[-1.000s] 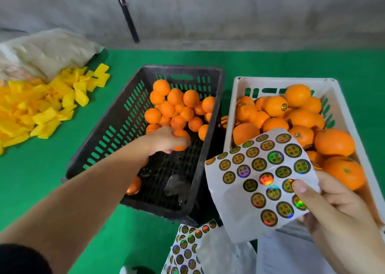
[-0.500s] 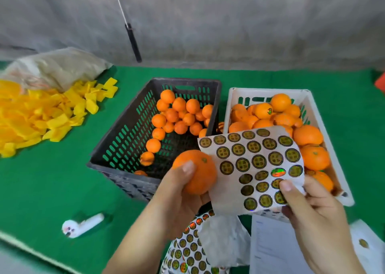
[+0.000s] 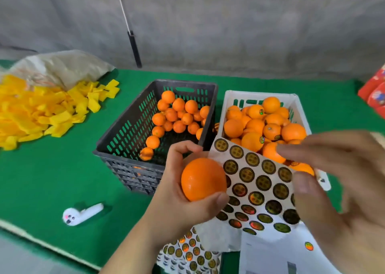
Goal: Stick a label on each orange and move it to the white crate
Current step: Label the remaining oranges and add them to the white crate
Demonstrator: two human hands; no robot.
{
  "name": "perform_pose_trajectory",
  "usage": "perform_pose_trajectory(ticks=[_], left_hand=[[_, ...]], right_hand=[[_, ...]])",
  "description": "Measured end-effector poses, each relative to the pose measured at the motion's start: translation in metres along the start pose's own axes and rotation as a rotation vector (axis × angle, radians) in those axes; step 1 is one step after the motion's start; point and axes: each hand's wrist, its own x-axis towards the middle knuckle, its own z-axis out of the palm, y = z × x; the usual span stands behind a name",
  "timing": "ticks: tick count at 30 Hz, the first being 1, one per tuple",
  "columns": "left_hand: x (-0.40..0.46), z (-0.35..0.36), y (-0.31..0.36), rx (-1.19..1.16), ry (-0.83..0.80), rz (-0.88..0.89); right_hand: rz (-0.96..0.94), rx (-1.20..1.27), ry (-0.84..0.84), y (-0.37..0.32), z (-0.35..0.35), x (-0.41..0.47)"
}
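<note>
White crate [image 3: 230, 98]: heaped with oranges, several seen labelled. Black crate [image 3: 125, 127]: many oranges left. One unlabelled orange [image 3: 203, 179] is gripped by the left hand [image 3: 177, 198] before the sticker sheet [image 3: 256, 184], which is pinched by the blurred right hand [image 3: 341, 190].

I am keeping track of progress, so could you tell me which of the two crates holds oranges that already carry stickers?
The white crate on the right: several of its oranges show round stickers, while those in the dark crate show none.
</note>
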Motion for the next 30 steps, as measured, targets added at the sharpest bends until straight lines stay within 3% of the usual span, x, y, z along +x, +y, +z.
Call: perform_pose_trajectory(ticks=[5,12,14,16,18,19,22,27,30], left_hand=[[-0.01,0.009,0.012,0.071,-0.163,0.092],[-0.007,0.014,0.018,0.25,-0.268,0.129],[-0.006,0.014,0.015,0.279,-0.27,0.116],[-0.006,0.014,0.013,0.257,-0.25,0.061],[-0.006,0.016,0.011,0.235,-0.232,0.006],[-0.005,0.017,0.01,0.242,-0.229,-0.008],[-0.001,0.022,0.005,0.24,-0.239,-0.016],[0.002,0.021,-0.003,0.112,-0.263,-0.162],[0.004,0.018,-0.011,0.107,-0.294,-0.212]], right_hand=[[0.032,-0.006,-0.223,0.004,0.033,0.014],[0.28,0.455,-0.356,0.019,0.028,0.011],[0.378,0.567,-0.294,0.021,0.028,0.01],[0.476,0.601,-0.106,0.019,0.026,0.01],[0.363,0.396,0.067,0.015,0.021,0.004],[0.254,0.267,0.073,0.009,0.021,0.002],[-0.025,0.123,-0.122,0.002,0.034,-0.014],[-0.069,0.153,-0.451,0.018,0.037,-0.031],[-0.085,0.096,-0.567,0.025,0.034,-0.039]])
